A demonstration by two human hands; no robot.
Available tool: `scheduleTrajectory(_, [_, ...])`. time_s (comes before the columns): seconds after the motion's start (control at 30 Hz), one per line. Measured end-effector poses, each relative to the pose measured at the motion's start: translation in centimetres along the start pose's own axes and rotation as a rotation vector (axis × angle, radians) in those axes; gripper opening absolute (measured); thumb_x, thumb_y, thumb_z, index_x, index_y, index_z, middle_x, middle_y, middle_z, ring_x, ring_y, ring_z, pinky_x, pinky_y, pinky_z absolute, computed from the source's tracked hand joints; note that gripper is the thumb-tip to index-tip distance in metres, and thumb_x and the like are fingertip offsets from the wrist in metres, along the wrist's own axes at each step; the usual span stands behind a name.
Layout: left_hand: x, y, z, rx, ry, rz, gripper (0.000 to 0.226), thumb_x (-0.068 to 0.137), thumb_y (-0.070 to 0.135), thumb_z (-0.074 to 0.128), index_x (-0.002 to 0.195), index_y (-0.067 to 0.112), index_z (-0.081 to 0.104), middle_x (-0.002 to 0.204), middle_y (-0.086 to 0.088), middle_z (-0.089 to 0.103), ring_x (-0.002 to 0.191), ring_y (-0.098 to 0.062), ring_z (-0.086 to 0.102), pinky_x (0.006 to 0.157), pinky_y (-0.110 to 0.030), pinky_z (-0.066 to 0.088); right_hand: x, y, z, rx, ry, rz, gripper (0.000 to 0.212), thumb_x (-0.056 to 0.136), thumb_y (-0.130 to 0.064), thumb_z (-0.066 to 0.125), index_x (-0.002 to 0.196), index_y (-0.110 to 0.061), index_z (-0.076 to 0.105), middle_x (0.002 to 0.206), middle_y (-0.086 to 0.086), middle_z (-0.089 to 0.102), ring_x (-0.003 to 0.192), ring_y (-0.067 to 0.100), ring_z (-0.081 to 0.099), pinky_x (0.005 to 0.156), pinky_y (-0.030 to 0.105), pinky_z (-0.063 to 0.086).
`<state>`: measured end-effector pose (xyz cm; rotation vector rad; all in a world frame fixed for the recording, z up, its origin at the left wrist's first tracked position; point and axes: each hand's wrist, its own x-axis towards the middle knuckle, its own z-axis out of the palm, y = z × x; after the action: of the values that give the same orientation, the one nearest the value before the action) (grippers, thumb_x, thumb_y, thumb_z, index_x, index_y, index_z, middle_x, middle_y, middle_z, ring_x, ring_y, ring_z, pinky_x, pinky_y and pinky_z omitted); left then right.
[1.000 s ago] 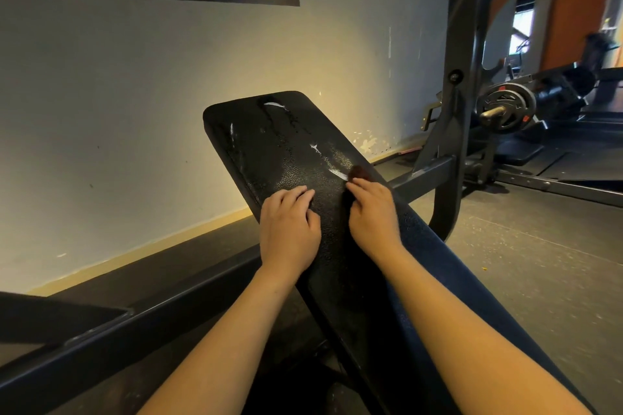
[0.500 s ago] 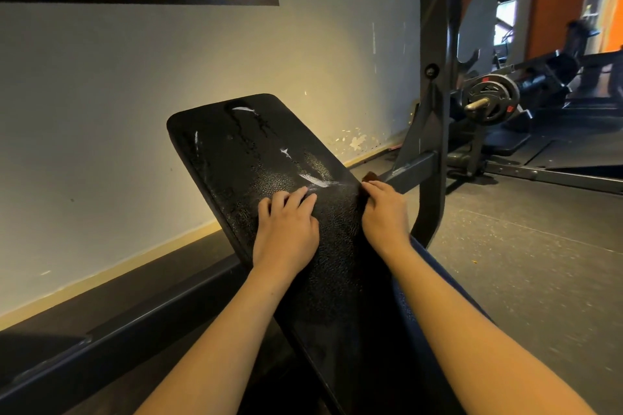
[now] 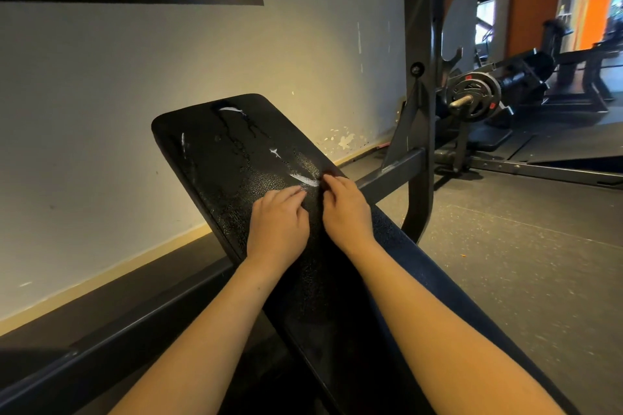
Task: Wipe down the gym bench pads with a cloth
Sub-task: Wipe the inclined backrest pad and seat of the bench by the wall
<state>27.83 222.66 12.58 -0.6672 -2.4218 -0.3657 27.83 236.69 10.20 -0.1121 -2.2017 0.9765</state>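
Left grip (image 3: 278, 222) flat, fingers straight, bracing mid-pad on the firm, wet, likely slippery bench pad (image 3: 229, 152); right grip (image 3: 347, 209) curled alongside, holding cloth or not, can't tell.

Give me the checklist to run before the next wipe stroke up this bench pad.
1. Left hand rests flat on the bench pad: ok.
2. Cloth under the right hand: cannot tell, the curled fingers hide it.
3. Pad dry ahead of the fingertips: not ok, a wet streak shines there.
4. Top edge wiped: not ok, a white smear shows.
5. Right hand apart from the rack upright: ok.
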Motion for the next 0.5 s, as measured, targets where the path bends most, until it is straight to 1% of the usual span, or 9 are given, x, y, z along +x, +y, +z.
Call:
scheduleTrajectory(0.03, [0.4, -0.5, -0.4, -0.020, 0.001, -0.005, 0.042, 0.100, 0.019, 0.046, 0.139, 0.017, 0.061, 0.147, 0.003, 0.055, 0.133, -0.019, 0.044, 0.112, -0.037, 0.032, -0.4, -0.5, 0.3, -0.007, -0.023, -0.053, 0.042, 0.104, -0.021, 0.045, 0.146, -0.018, 0.051, 0.146, 0.000, 0.049, 0.133, 0.020, 0.046, 0.109, 0.037, 0.039])
scheduleTrajectory(0.1, [1.1, -1.6, -1.1, 0.068, 0.017, -0.001, 0.042, 0.100, 0.022, 0.045, 0.139, 0.019, 0.061, 0.147, 0.003, 0.054, 0.134, -0.019, 0.043, 0.112, -0.040, 0.034, -0.8, -1.0, 0.6, -0.040, -0.065, -0.162, 0.041, 0.103, -0.020, 0.047, 0.144, -0.020, 0.054, 0.144, 0.000, 0.051, 0.130, 0.020, 0.047, 0.107, 0.037, 0.041])
scheduleTrajectory(0.17, [1.6, -2.5, -1.4, 0.136, 0.027, -0.021, 0.043, 0.101, 0.028, 0.044, 0.140, 0.024, 0.059, 0.148, 0.006, 0.052, 0.136, -0.019, 0.040, 0.113, -0.041, 0.031, -0.4, -0.8, 0.2, -0.024, -0.070, -0.228, 0.040, 0.103, -0.016, 0.048, 0.142, -0.018, 0.057, 0.140, 0.002, 0.054, 0.126, 0.020, 0.050, 0.106, 0.036, 0.044])
scheduleTrajectory(0.2, [1.6, -2.7, -1.4, 0.153, 0.022, -0.027, 0.043, 0.101, 0.030, 0.043, 0.141, 0.026, 0.058, 0.149, 0.007, 0.051, 0.137, -0.018, 0.039, 0.114, -0.041, 0.029, 0.2, -0.4, 0.1, -0.006, -0.046, -0.223, 0.039, 0.103, -0.015, 0.048, 0.141, -0.017, 0.057, 0.138, 0.003, 0.055, 0.125, 0.020, 0.050, 0.106, 0.035, 0.044])
scheduleTrajectory(0.27, [1.6, -2.9, -1.1, 0.174, 0.016, -0.031, 0.045, 0.102, 0.032, 0.040, 0.144, 0.025, 0.054, 0.151, 0.008, 0.048, 0.137, -0.018, 0.037, 0.116, -0.042, 0.027, 1.9, 0.3, 0.1, 0.005, 0.015, -0.119, 0.040, 0.104, -0.017, 0.048, 0.142, -0.015, 0.056, 0.141, 0.004, 0.053, 0.129, 0.020, 0.047, 0.110, 0.033, 0.039])
scheduleTrajectory(0.33, [1.6, -2.9, -0.8, 0.164, 0.021, -0.049, 0.046, 0.102, 0.031, 0.039, 0.146, 0.023, 0.052, 0.152, 0.008, 0.047, 0.138, -0.017, 0.036, 0.117, -0.042, 0.027, 3.4, 0.4, 0.3, 0.026, 0.023, 0.019, 0.042, 0.104, -0.023, 0.046, 0.145, -0.017, 0.052, 0.147, 0.004, 0.049, 0.136, 0.022, 0.042, 0.116, 0.038, 0.034])
scheduleTrajectory(0.37, [1.6, -2.9, -0.7, 0.154, 0.031, -0.057, 0.046, 0.103, 0.030, 0.040, 0.146, 0.021, 0.052, 0.151, 0.007, 0.048, 0.138, -0.017, 0.037, 0.117, -0.042, 0.027, 3.6, 0.3, 0.5, 0.026, 0.010, 0.047, 0.042, 0.104, -0.024, 0.046, 0.145, -0.017, 0.052, 0.148, 0.004, 0.049, 0.137, 0.022, 0.041, 0.116, 0.039, 0.034])
scheduleTrajectory(0.4, [1.5, -2.9, -0.6, 0.146, 0.042, -0.058, 0.046, 0.103, 0.029, 0.040, 0.146, 0.021, 0.052, 0.151, 0.007, 0.049, 0.137, -0.017, 0.038, 0.117, -0.042, 0.027, 3.7, 0.0, 0.8, 0.012, 0.002, 0.040, 0.042, 0.103, -0.024, 0.046, 0.144, -0.017, 0.053, 0.147, 0.003, 0.050, 0.137, 0.021, 0.042, 0.115, 0.039, 0.035])
scheduleTrajectory(0.5, [1.5, -2.8, -0.5, 0.124, 0.056, -0.057, 0.045, 0.103, 0.028, 0.041, 0.145, 0.020, 0.052, 0.150, 0.006, 0.050, 0.137, -0.017, 0.039, 0.117, -0.042, 0.029, 2.4, -1.2, 1.2, -0.012, -0.011, -0.078, 0.038, 0.102, -0.019, 0.048, 0.137, -0.021, 0.060, 0.142, -0.003, 0.055, 0.131, 0.016, 0.049, 0.108, 0.035, 0.040])
